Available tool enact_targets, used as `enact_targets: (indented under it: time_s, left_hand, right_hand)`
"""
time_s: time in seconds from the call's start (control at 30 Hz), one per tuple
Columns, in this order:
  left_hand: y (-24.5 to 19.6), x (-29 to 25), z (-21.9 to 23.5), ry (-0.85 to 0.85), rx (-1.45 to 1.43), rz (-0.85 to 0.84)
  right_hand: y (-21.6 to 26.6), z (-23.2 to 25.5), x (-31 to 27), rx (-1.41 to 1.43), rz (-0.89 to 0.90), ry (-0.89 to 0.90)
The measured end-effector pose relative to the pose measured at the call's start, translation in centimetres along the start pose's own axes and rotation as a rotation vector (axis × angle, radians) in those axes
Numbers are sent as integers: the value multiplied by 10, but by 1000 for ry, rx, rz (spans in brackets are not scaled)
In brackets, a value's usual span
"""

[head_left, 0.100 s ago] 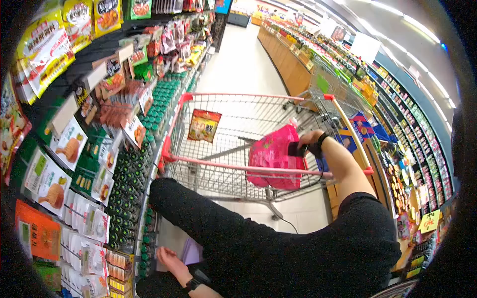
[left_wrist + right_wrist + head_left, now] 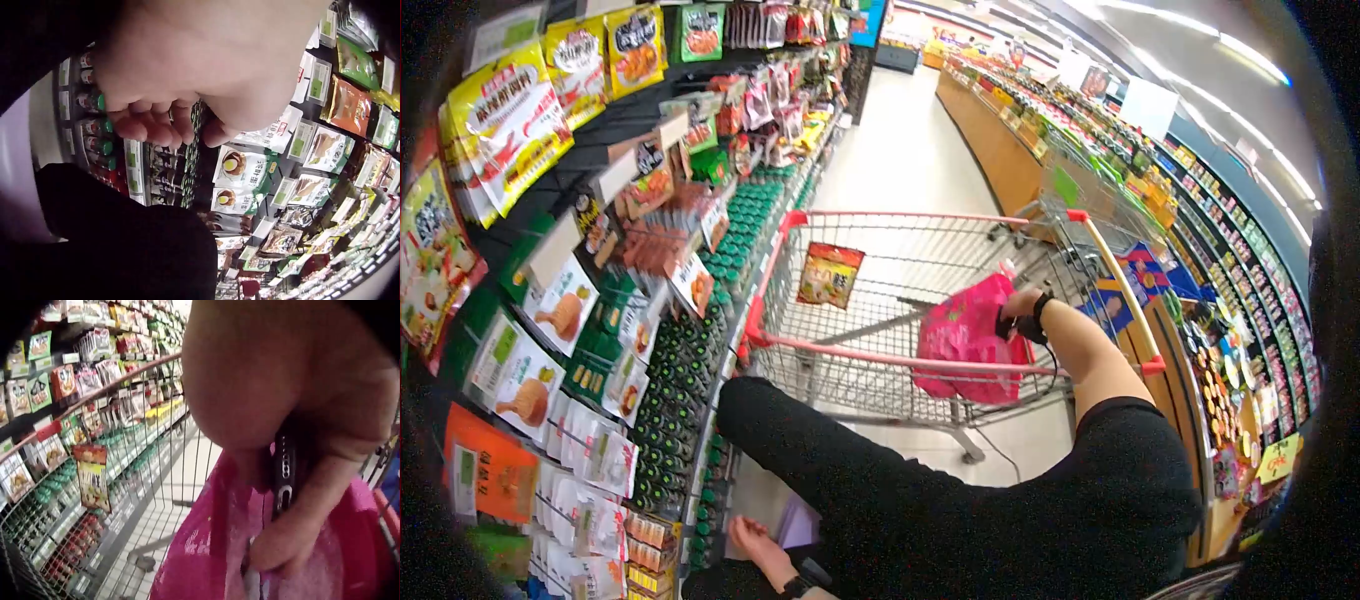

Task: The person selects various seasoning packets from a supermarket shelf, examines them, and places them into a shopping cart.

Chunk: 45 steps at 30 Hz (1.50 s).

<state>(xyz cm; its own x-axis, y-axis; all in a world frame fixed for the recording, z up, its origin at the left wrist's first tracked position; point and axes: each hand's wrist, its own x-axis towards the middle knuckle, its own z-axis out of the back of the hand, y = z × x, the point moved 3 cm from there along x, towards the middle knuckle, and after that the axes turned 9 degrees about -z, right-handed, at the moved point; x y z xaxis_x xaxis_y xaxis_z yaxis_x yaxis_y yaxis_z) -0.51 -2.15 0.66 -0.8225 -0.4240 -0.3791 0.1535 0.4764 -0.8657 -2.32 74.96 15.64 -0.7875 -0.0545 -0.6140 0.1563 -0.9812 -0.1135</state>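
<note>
My right hand (image 2: 1022,304) is over the shopping cart, its fingers curled round a dark phone (image 2: 285,472) with small holes and a port along its edge. Directly beneath the phone is a bright pink plastic bag (image 2: 965,335), bulging inside the cart; the hand hides part of it. A red and yellow snack packet (image 2: 830,276) lies toward the cart's left side. Low beside my leg, my left hand (image 2: 757,545) hangs with loosely curled fingers and holds nothing. In the left wrist view its fingers overlap the shelf of green-capped bottles (image 2: 100,147).
The wire cart (image 2: 870,355) with pink rails stands right in front of me. Shelves of hanging packets (image 2: 530,370) run along the left. On the right are a wooden display counter (image 2: 990,125) and another cart (image 2: 1090,185). A pale floor aisle (image 2: 900,140) leads ahead.
The head view has shifted, so the cart, shelves and both hands appear slightly lower and farther right. My right hand keeps the phone at the pink bag.
</note>
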Motion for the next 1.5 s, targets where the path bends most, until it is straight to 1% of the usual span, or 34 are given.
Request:
enact_targets:
  time_s: [0.03, 0.07, 0.1, 0.17, 0.2, 0.23, 0.27, 0.3, 0.33, 0.37, 0.4, 0.43, 0.47, 0.53, 0.63, 0.73, 0.77, 0.87, 0.97, 1.0, 1.07, 1.13, 1.17, 1.2, 1.27, 1.33, 1.37, 1.4, 1.43, 1.5]
  left_hand:
    - [4, 3, 0, -24, -1, 12]
    - [7, 3, -5, -47, 3, 30]
    - [-3, -8, -14, -89, 24, 26]
    - [1, -13, -7, -108, 2, 14]
    - [5, -4, -4, -119, -22, -12]
    - [17, 7, 6, -60, 110, -67]
    - [19, 8, 2, -158, 88, -6]
    - [22, 9, 4, -134, 18, 9]
    - [32, 14, 10, -157, 69, 31]
    - [52, 23, 23, -167, 79, 64]
    - [43, 23, 18, -175, 185, 64]
    - [51, 25, 20, -198, 77, 89]
    - [63, 32, 27, -144, 46, 86]
    - [49, 23, 17, -173, 116, 97]
    - [32, 13, 4, -150, 137, 71]
    - [36, 16, 4, -152, 112, 127]
    - [44, 18, 12, -51, 80, 99]
    - [44, 16, 11, -61, 96, 103]
    - [34, 10, 3, -71, 40, 108]
    - [29, 6, -1, -82, 8, 115]
    - [16, 4, -7, 22, 28, 62]
    - [10, 2, -16, 29, 63, 32]
    - [6, -2, -19, 35, 49, 36]
    - [4, -4, -22, 32, 29, 30]
    - [5, -5, -24, 38, 27, 33]
    - [4, -3, -23, 53, 34, 28]
    - [5, -2, -23, 72, 44, 24]
    - [4, 0, -22, 89, 54, 18]
    - [4, 0, -21, 82, 44, 19]
    - [4, 1, -21, 65, 19, 15]
  right_hand:
    - [7, -1, 9, 25, -23, -26]
    - [10, 5, 16, 228, -204, 27]
    - [10, 9, 23, 459, -401, 58]
    - [10, 15, 30, 586, -521, 32]
    - [10, 19, 34, 574, -517, 9]
    - [10, 20, 35, 569, -522, -18]
    - [10, 21, 37, 568, -527, -40]
    - [10, 22, 40, 579, -526, -57]
    - [14, 23, 42, 593, -530, -70]
    - [18, 27, 47, 614, -526, -75]
    - [20, 30, 50, 637, -531, -85]
    - [20, 32, 50, 652, -531, -92]
    - [14, 28, 45, 673, -551, -98]
    - [7, 29, 45, 706, -559, -104]
    - [2, 33, 46, 754, -564, -114]
    - [3, 31, 47, 824, -547, -122]
    - [2, 30, 45, 851, -545, -122]
    - [12, 31, 38, 979, -504, -118]
    - [36, 36, 30, 1208, -436, -75]
    - [50, 49, 36, 1316, -390, -30]
    - [75, 56, 21, 1537, -382, 54]
    - [85, 62, 8, 1843, -398, 155]
    - [80, 65, 7, 2016, -415, 198]
    - [73, 64, 5, 2211, -469, 204]
    - [64, 63, -3, 1974, -645, 79]
    - [51, 57, 3, 1666, -633, -47]
    - [27, 36, 8, 1484, -547, -116]
    - [15, 27, 12, 1300, -460, -181]
    - [10, 27, 8, 1140, -501, -232]
    - [1, 30, 1, 863, -670, -321]
